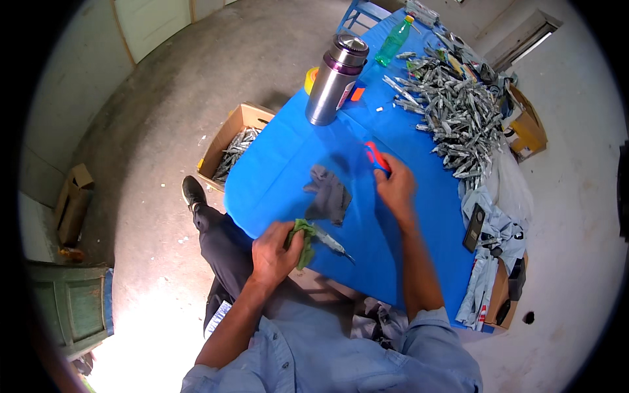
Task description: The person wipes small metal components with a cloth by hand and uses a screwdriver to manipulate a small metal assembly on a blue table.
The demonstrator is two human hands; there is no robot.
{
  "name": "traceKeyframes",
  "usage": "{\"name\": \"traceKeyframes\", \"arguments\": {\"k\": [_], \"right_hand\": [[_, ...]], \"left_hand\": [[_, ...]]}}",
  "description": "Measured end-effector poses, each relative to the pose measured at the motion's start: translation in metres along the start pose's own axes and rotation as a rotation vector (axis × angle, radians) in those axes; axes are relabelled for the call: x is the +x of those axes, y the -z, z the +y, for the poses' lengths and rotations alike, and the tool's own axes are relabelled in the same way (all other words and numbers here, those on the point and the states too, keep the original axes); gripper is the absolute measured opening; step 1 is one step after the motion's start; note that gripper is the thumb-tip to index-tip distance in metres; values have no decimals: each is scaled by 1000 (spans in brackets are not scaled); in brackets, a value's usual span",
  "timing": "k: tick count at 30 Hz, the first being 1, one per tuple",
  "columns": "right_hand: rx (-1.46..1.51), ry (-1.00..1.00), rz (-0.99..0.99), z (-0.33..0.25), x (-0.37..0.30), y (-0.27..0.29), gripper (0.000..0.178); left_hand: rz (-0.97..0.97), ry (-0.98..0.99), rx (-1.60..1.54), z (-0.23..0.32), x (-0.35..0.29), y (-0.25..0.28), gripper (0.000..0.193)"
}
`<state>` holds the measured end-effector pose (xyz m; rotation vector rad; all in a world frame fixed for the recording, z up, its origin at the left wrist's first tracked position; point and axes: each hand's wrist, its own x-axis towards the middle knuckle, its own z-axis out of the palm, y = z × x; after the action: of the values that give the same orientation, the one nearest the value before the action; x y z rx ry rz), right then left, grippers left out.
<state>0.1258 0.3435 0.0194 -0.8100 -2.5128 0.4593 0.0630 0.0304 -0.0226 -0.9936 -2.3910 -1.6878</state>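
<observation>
My left hand (275, 252) is closed around a crumpled green cloth (303, 242) at the near edge of the blue-covered table. From the cloth sticks out a slim, silver-grey wrapped stick (332, 242) with a thin dark tip pointing right. Raised over the table, my right hand (397, 187) grips a small red-and-blue handheld tool (377, 157); its working end is too small to make out. A grey rag (327, 195) lies between my hands, slightly farther away.
A steel flask (334, 82), yellow tape roll (310, 80) and green bottle (395, 40) stand farther back. Similar silver sticks (458, 108) are heaped along the right side. An open carton (211, 154) with more sits on the floor at left. A dark phone (474, 228) lies right.
</observation>
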Motion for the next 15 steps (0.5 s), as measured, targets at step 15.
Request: {"name": "traceKeyframes", "arguments": {"k": [15], "right_hand": [[390, -505, 74, 9, 165, -101, 53]], "left_hand": [[-7, 41, 16, 3, 3, 2, 13]]}}
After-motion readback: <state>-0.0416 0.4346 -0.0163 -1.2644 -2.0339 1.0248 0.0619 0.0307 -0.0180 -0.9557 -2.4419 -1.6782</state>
